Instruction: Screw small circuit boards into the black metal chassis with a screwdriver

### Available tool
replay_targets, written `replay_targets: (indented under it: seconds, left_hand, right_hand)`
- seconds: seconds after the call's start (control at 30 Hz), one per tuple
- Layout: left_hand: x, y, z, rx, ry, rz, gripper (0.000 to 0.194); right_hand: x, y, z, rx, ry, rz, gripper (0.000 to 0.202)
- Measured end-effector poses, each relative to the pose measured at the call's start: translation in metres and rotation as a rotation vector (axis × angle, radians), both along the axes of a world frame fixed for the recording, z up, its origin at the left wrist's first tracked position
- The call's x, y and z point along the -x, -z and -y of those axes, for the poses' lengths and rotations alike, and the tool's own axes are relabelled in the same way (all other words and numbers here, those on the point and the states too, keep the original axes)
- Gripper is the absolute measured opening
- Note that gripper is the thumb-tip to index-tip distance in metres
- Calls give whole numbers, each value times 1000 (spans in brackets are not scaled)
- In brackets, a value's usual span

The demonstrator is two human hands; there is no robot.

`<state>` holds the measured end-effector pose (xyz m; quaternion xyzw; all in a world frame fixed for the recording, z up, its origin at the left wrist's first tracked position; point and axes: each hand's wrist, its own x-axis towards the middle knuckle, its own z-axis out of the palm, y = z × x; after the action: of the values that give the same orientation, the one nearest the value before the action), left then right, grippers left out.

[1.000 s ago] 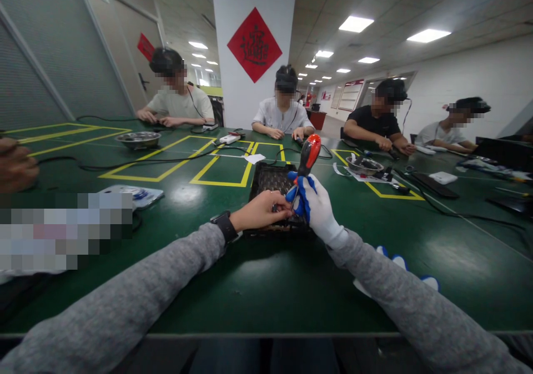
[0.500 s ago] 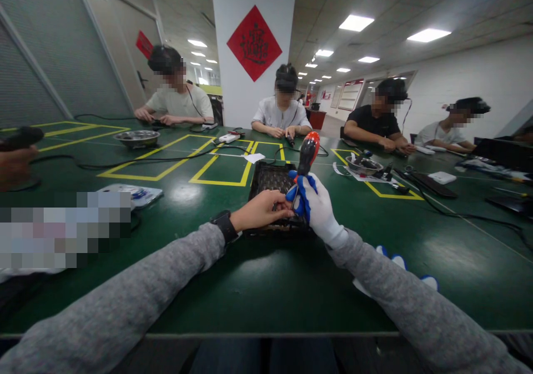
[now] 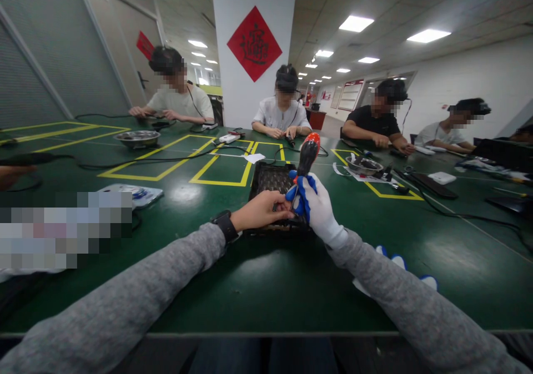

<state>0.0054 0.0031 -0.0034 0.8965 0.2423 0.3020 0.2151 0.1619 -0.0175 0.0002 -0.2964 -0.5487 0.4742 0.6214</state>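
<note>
My right hand (image 3: 317, 206), in a white glove with blue fingertips, grips a screwdriver (image 3: 307, 157) with a black and red handle, held upright with its tip down over a black tray (image 3: 270, 181). My bare left hand (image 3: 260, 210) has its fingers pinched at the tip of the screwdriver, above the near part of the tray; what it pinches is too small to make out. A dark watch sits on my left wrist. Both sleeves are grey.
The green table (image 3: 258, 285) bears yellow tape lines. A spare white glove (image 3: 395, 263) lies under my right forearm. Several people sit along the far side with cables, a metal bowl (image 3: 137, 137) and a small dish (image 3: 365, 165). Another person's hand (image 3: 10, 174) is at far left.
My hands hold nearly still; the screwdriver handle has turned slightly. The other person's hand at far left has dropped lower. The person at the far left has shifted their hands.
</note>
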Motion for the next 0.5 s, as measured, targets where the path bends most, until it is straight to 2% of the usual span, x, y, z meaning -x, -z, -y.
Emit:
replay_targets:
  seconds: [0.2, 0.4, 0.5]
  left_hand:
    - [1, -1, -1, -90, 11, -42, 18]
    - [-1, -2, 2, -1, -12, -17, 27]
    - [0, 0, 0, -25, -17, -16, 27]
  right_hand:
    - [0, 0, -1, -8, 11, 27, 36]
    - [1, -1, 1, 7, -8, -4, 34]
    - [1, -1, 2, 6, -5, 5, 34]
